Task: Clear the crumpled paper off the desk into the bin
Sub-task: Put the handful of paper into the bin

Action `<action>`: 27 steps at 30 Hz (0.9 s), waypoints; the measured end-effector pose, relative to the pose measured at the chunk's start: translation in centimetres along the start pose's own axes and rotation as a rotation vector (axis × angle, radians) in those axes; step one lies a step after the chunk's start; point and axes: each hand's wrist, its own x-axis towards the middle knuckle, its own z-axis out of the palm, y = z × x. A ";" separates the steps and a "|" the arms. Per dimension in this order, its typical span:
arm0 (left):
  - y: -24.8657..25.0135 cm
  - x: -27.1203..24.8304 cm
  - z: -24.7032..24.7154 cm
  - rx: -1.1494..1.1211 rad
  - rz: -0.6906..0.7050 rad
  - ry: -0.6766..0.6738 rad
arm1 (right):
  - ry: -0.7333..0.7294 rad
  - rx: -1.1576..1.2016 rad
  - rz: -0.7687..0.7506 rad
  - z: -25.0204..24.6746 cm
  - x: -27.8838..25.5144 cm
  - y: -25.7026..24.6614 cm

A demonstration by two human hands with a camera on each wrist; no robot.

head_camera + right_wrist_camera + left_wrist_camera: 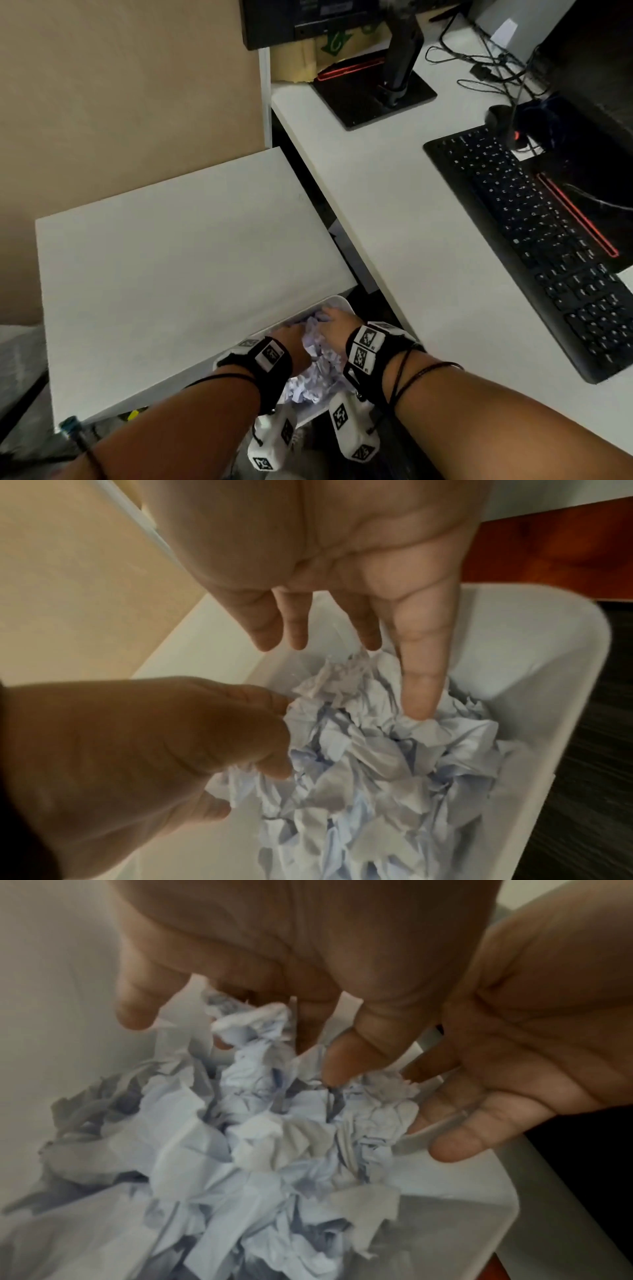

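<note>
A heap of crumpled white paper (318, 370) (240, 1150) (359, 764) fills a white bin (337, 301) (445, 1231) (531, 656) that stands on the floor between a low cabinet and the desk. Both hands are down inside the bin. My left hand (287, 337) (240, 988) (154, 745) lies over the left side of the heap, with its fingers spread and loosely bent and its fingertips on the paper. My right hand (337, 325) (342, 588) (514, 1056) is flat, palm toward the left hand. Its fingers (423, 685) point straight down, and one tip pokes into the paper.
A white low cabinet top (171, 257) overhangs the bin's left side. The white desk (394, 205) runs along the right with a black keyboard (548, 246), a monitor stand (376, 96) and cables (486, 61). No loose paper shows on the visible part of the desk.
</note>
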 end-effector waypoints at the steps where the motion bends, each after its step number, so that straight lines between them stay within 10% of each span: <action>1: 0.1 -0.3 -0.1 0.019 -0.012 0.004 | 0.021 -0.021 -0.013 -0.4 -0.7 -0.2; 9: 2.2 -4.4 -3.8 0.132 -0.026 0.007 | 0.045 -0.214 -0.087 -5.6 -8.2 -1.5; 15: 9.5 -8.2 -10.2 0.271 0.203 0.077 | 0.220 0.208 -0.075 -10.7 -14.9 1.7; 27: 37.5 -15.7 -5.8 0.107 0.891 0.232 | 0.683 0.156 0.381 -15.7 -33.4 26.1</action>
